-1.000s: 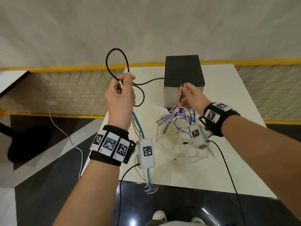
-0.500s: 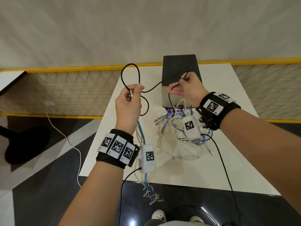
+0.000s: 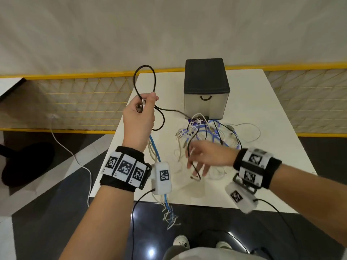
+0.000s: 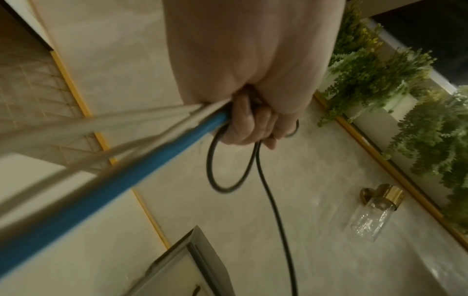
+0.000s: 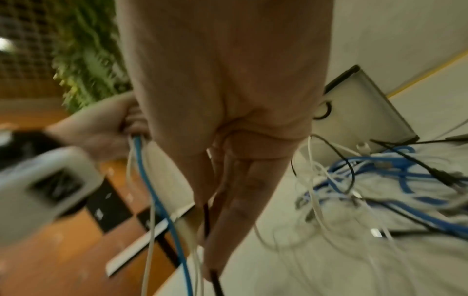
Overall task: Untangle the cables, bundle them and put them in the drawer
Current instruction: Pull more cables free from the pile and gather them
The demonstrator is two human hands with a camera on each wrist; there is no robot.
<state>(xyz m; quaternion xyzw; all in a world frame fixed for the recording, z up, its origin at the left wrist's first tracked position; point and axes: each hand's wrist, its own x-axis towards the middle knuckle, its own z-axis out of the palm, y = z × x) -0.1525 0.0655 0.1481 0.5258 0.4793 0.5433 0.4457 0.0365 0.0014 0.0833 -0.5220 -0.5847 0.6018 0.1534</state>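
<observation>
Two hands work one black cable (image 3: 144,79): the left hand (image 3: 139,113) is fisted on its looped end plus a hanging blue-and-white bundle (image 3: 155,149), raised left of the tangle (image 3: 208,136). Right hand (image 3: 204,158), fingers loosely spread, low over the surface (image 3: 262,113), has the cable's free tail running lengthwise between its fingers; firm grip unclear. One closed drawer unit (image 3: 206,91) stands behind the tangle; loose cables too many to count.

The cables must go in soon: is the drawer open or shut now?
Shut. In the head view the drawer front sits flush with its black-topped case, the handle facing the person, and no gap shows.
</observation>
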